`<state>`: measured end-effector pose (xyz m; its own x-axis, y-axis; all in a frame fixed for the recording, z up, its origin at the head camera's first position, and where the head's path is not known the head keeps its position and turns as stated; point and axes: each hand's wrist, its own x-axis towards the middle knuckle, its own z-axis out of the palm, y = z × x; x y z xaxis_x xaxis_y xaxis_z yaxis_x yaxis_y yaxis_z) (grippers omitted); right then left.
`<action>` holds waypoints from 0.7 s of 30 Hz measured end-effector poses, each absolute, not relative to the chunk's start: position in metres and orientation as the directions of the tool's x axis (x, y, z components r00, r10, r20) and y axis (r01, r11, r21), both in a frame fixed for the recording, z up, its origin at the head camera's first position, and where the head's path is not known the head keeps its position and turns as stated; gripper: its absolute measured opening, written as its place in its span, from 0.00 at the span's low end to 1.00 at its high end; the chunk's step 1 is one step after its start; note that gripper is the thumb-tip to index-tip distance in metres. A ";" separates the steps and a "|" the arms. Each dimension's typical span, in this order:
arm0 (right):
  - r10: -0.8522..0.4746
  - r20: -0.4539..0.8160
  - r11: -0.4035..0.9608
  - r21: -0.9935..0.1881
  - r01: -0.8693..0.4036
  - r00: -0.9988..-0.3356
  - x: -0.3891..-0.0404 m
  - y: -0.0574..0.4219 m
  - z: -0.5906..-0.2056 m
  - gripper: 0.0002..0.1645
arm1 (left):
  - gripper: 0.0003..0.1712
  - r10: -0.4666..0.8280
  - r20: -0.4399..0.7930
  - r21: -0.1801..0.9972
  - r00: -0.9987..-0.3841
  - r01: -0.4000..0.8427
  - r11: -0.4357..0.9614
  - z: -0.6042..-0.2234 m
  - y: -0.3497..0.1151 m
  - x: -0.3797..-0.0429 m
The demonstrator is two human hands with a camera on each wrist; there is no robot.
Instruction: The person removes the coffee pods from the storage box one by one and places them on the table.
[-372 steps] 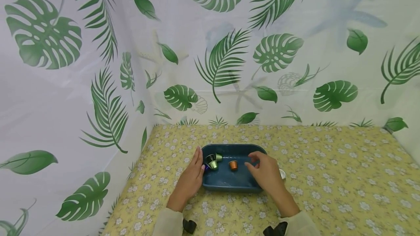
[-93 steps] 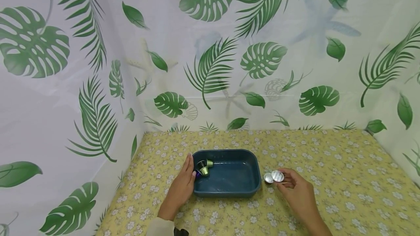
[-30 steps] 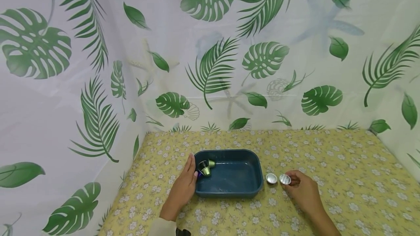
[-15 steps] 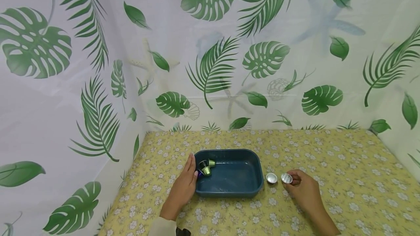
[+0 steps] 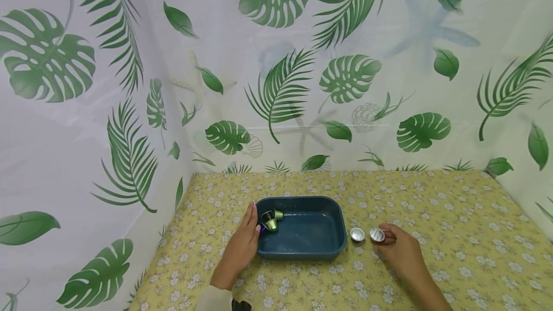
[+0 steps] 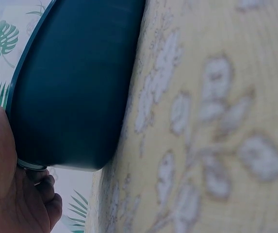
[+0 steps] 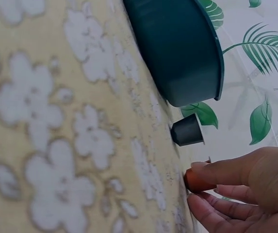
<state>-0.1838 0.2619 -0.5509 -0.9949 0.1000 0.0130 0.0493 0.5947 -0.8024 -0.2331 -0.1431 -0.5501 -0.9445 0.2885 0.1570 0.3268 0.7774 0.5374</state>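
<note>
My left hand (image 5: 240, 247) holds the left end of a dark blue rectangular tray (image 5: 302, 256), thumb at the rim and fingers along the outer wall. Inside, at that end, lie two green coffee capsules (image 5: 271, 225), a black coffee capsule (image 5: 267, 216) and a partly hidden purple one (image 5: 262, 228). Right of the tray, my right hand (image 5: 402, 253) pinches an orange coffee capsule (image 7: 197, 180) between thumb and fingers, foil lid up, down at the cloth. A dark grey coffee capsule (image 7: 188, 130) stands foil up between it and the tray, apart from both.
A yellow flowered cloth (image 5: 453, 224) covers the table. White sheeting with green leaf prints (image 5: 276, 152) rises behind the table and along its left side.
The orange capsule, in the tray 12.4 s ago, is now outside on the right in my right hand. Since 3.1 s ago it has moved right, off the grey capsule. The tray stays put.
</note>
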 end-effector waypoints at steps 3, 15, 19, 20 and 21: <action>0.089 -0.019 0.604 -0.794 0.069 -0.996 -0.182 0.263 -0.546 0.39 | 0.35 0.289 0.155 0.540 -0.945 0.326 0.776 -0.550 -0.143 -0.233; 0.068 0.037 0.706 -0.708 0.022 -0.997 -0.170 0.263 -0.535 0.41 | 0.35 0.301 0.144 0.547 -0.943 0.329 0.769 -0.552 -0.143 -0.234; 0.092 0.070 0.716 -0.698 0.017 -0.993 -0.169 0.259 -0.529 0.38 | 0.35 0.300 0.149 0.544 -0.942 0.332 0.771 -0.552 -0.144 -0.234; 0.100 0.073 0.711 -0.703 0.020 -0.992 -0.169 0.257 -0.527 0.37 | 0.35 0.300 0.149 0.543 -0.942 0.331 0.772 -0.552 -0.144 -0.234; 0.112 0.078 0.707 -0.707 0.024 -0.991 -0.169 0.255 -0.525 0.37 | 0.35 0.299 0.149 0.544 -0.942 0.331 0.771 -0.552 -0.144 -0.234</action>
<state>-0.1690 0.2546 -0.5251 -0.9906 0.1119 0.0783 0.0240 0.7068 -0.7070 -0.2341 -0.1438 -0.5523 -0.9425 0.2991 0.1492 0.3308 0.7712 0.5439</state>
